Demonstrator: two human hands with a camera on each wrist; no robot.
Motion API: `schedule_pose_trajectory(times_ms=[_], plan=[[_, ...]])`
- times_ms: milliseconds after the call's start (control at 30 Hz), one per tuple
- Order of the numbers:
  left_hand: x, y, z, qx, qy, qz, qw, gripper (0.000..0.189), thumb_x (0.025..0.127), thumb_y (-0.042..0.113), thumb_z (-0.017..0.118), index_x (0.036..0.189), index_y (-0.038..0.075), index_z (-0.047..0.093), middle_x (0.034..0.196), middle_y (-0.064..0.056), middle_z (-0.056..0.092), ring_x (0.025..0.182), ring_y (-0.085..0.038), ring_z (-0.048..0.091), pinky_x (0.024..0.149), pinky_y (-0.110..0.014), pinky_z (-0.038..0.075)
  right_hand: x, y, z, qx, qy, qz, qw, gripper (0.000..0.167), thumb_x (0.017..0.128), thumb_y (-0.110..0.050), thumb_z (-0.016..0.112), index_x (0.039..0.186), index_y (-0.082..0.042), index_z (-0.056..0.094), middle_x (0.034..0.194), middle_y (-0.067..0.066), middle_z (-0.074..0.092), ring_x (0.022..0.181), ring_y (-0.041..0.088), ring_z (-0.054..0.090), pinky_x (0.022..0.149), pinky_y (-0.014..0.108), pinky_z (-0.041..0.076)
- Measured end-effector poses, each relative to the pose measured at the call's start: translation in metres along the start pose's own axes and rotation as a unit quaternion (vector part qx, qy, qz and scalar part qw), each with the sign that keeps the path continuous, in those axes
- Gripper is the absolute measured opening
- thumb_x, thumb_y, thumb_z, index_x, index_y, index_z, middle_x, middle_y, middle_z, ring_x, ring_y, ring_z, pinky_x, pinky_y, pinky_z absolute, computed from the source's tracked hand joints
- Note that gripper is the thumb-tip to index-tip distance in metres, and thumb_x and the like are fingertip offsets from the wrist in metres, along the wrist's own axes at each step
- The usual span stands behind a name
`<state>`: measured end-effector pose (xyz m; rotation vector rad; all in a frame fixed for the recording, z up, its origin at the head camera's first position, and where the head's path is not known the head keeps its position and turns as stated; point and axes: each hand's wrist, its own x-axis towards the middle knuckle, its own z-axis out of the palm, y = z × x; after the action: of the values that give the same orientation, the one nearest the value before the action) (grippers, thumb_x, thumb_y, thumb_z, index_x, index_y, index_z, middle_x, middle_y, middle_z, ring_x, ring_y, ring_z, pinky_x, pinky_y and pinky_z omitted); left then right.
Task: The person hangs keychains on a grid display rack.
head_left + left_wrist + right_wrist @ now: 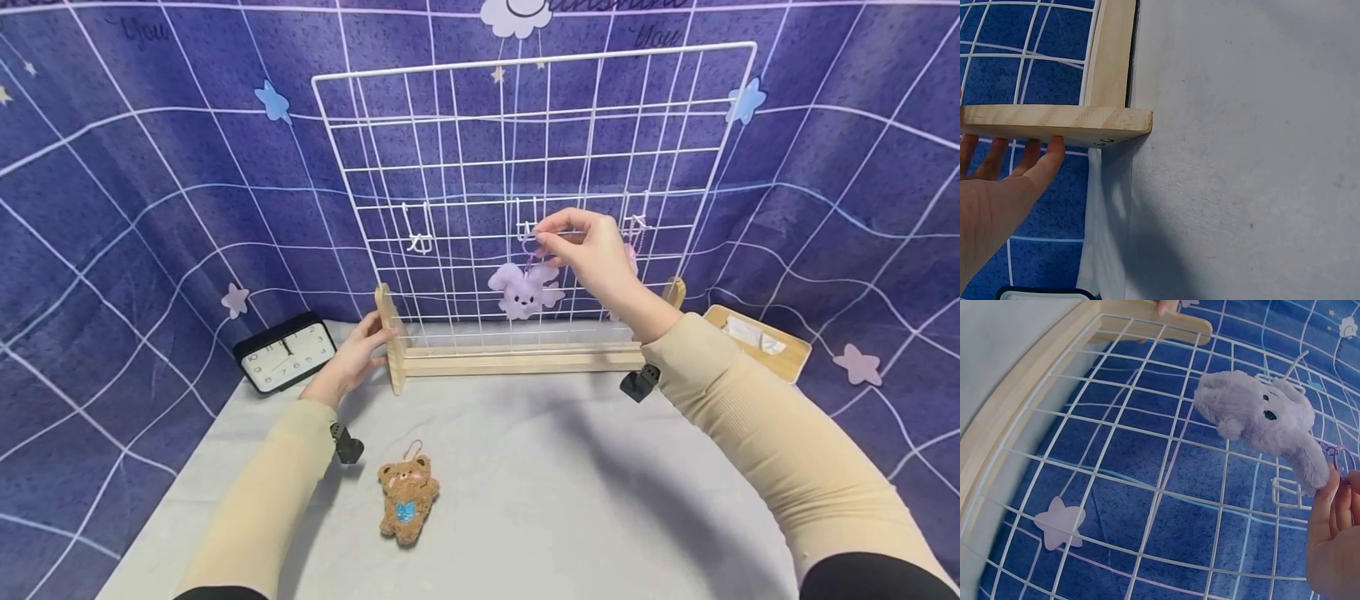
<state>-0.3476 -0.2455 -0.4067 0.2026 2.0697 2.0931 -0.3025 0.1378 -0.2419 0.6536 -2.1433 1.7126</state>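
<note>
My right hand [596, 250] pinches the purple ring [1342, 456] of a lilac plush dog-like keychain [522, 292] with drooping ears. The plush hangs in front of a white wire grid [465, 175], and the fingertips are right at the middle white hook [527, 227]. At the grid's left end, my left hand [356, 354] holds the wooden side foot [392, 350] of the stand, fingers against its outer face [1041, 134]. A brown plush bear keychain [407, 500] with a blue patch lies face up on the table, nearer me.
Another white hook [420, 242] hangs on the grid's left part. On the right, a hook [636, 223] carries a pink keychain [632, 250], partly behind my right hand. A black-framed clock [288, 354] stands left; a wooden tray [780, 354] with white pieces lies right.
</note>
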Motion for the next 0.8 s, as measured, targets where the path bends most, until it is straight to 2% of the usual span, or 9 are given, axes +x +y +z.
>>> schedule_pose_trajectory(times_ms=[233,467,800], plan=[[0.001,-0.002,-0.002,-0.002,0.002,0.0,1.0,0.068,0.106,0.008,0.051,0.162,0.003,0.014,0.167,-0.021,0.014,0.15,-0.038,0.018,0.116,-0.066,0.022,0.005,0.004,0.0,-0.002,0.007,-0.005,1.0,0.008,0.097,-0.003,0.069,0.101,0.003,0.073,0.099,0.014,0.072,0.083,0.021,0.074,0.072,0.03,0.061],[0.001,-0.003,-0.002,-0.005,0.0,0.006,1.0,0.065,0.106,0.006,0.05,0.161,0.002,0.016,0.166,-0.021,0.017,0.149,-0.039,0.019,0.115,-0.067,0.023,0.009,0.01,0.001,0.001,0.01,0.007,0.9999,0.014,0.096,-0.002,0.069,0.105,0.009,0.071,0.1,0.016,0.07,0.082,0.017,0.074,0.071,0.029,0.061],[0.001,-0.002,-0.003,-0.007,-0.002,0.007,1.0,0.067,0.106,0.008,0.051,0.162,0.003,0.014,0.166,-0.02,0.016,0.15,-0.038,0.019,0.116,-0.067,0.022,0.015,0.017,0.008,0.019,0.016,0.019,0.9995,0.012,0.095,0.0,0.07,0.104,0.007,0.071,0.102,0.023,0.07,0.081,0.019,0.074,0.069,0.027,0.061]])
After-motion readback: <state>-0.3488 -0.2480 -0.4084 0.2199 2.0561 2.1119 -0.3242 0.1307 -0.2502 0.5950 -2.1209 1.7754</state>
